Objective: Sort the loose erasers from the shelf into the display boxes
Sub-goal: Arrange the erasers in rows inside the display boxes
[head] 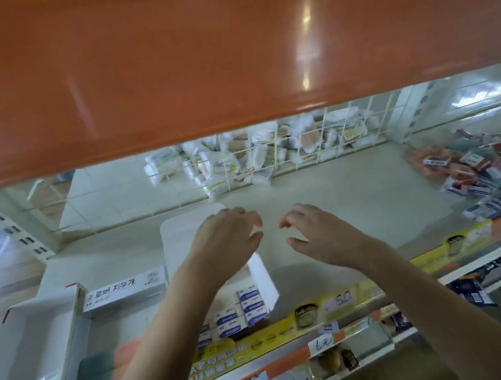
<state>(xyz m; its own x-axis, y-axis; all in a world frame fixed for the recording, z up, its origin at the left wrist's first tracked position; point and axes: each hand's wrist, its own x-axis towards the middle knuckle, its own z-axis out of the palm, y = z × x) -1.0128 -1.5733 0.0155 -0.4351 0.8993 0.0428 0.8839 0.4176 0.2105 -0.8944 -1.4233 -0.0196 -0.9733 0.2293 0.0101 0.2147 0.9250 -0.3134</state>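
Both hands hovered empty above the pale shelf (pixel 348 200).
The left hand (pixel 227 239) and right hand (pixel 314 234) had loosely curled fingers; the heap of loose wrapped erasers (pixel 476 171) lay well apart to the right, the white cardboard display box (pixel 261 278) under the left wrist.

The orange upper shelf (pixel 204 59) eats the whole top of the view, so the back of the shelf behind it is hidden. Left arm covers part of the open eraser box (pixel 245 303), only a few rows of erasers show and their label print is too smeared to read. The pile of loose erasers (pixel 479 171) runs off the right edge, all blurry. The box at lower left (pixel 35 347) is cut off by the frame. Cotton swab packs (pixel 255 154) behind the wire grid are fuzzy too.
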